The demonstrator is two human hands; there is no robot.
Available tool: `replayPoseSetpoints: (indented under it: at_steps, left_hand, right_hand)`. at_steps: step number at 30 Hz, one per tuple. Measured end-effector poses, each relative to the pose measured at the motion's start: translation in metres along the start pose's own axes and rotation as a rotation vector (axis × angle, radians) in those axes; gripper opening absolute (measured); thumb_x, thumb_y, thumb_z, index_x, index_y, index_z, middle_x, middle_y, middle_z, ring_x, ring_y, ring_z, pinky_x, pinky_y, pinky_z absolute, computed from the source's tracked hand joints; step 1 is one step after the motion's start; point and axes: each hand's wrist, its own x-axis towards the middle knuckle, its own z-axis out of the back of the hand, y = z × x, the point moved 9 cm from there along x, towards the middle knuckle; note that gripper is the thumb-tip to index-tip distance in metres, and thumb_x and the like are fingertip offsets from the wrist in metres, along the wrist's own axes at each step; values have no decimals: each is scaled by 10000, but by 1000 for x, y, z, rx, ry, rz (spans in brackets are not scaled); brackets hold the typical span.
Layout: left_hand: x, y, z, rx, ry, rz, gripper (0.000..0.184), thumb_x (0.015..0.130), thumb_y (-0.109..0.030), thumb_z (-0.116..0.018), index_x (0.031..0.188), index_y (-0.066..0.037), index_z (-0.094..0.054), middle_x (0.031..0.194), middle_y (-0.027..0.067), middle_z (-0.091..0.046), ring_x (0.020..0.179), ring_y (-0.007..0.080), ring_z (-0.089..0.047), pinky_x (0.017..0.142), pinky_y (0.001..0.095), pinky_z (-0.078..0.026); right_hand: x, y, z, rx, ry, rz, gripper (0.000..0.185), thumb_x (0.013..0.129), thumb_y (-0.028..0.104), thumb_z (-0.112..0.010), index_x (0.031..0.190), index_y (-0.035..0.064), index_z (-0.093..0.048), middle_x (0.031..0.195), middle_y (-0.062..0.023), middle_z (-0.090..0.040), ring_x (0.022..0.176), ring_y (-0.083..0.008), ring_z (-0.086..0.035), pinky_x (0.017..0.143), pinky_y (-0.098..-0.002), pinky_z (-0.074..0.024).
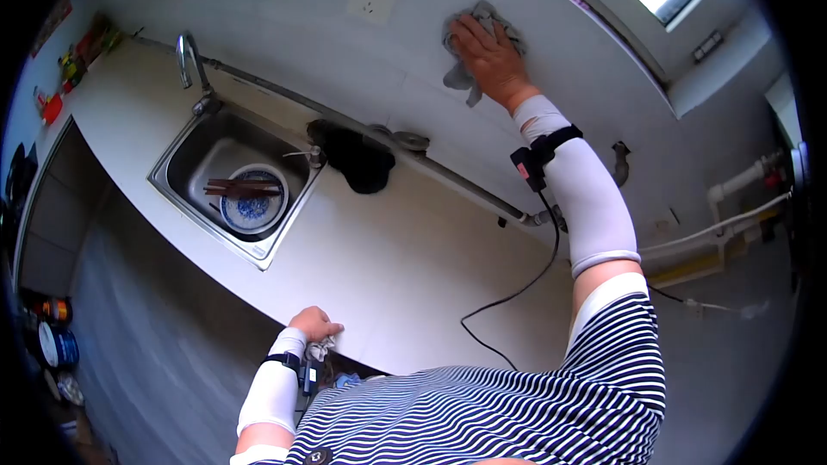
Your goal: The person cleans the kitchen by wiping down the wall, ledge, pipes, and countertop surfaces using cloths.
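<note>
My right hand (493, 60) presses a crumpled grey cloth (463, 77) against the pale wall, fingers spread over it and the cloth bunched around them. Low in the view, my left hand (315, 324) is closed at the front edge of the white counter (388, 284). A small crumpled pale cloth (320, 350) shows just under its fingers and seems to be gripped there; the fingertips are partly hidden. Both forearms wear light sleeves with black straps and small devices.
A steel sink (185, 164) holds a blue-and-white bowl (250, 207) with brown sticks across it. Beside it rise a faucet (191, 69) and a black cloth-like item (357, 159). A pipe (465, 185) follows the wall. A socket (372, 2) is above. A black cable (508, 295) crosses the counter.
</note>
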Motion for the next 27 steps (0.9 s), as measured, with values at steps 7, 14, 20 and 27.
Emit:
replayPoseSetpoints:
  at_steps: [7, 14, 20, 27]
  left_hand:
    - [-1, 2, 1, 12, 3, 17, 474, 752, -499, -704, 883, -47, -760, 895, 164, -720, 850, 303, -685, 842, 369, -520]
    - [-2, 3, 3, 3, -26, 30, 463, 747, -509, -698, 866, -66, -764, 883, 150, -722, 848, 295, -685, 842, 369, -522]
    - [1, 11, 0, -37, -37, 22, 472, 735, -511, -707, 893, -70, -761, 911, 152, -721, 866, 294, -684, 839, 365, -521]
    - [5, 6, 0, 37, 3, -21, 489, 754, -513, -675, 914, -58, -752, 954, 172, -712, 913, 315, -678, 863, 387, -516]
  right_hand:
    - [49, 54, -33, 144, -23, -42, 366, 854, 98, -561, 1216, 95, -617, 1464, -14, -412, 1407, -206, -314, 1124, -481, -304]
    - [5, 92, -67, -19, 198, 78, 397, 888, 161, -544, 1277, 101, -597, 1483, -29, -388, 1423, -217, -257, 1159, -441, -253]
    - [-69, 103, -62, -83, 331, 237, 346, 870, 175, -553, 1188, 92, -662, 1481, -20, -392, 1427, -219, -243, 1143, -449, -267]
    - [-37, 106, -70, -4, 234, 233, 338, 874, 193, -552, 1175, 85, -662, 1457, -17, -421, 1427, -206, -243, 1136, -464, -273]
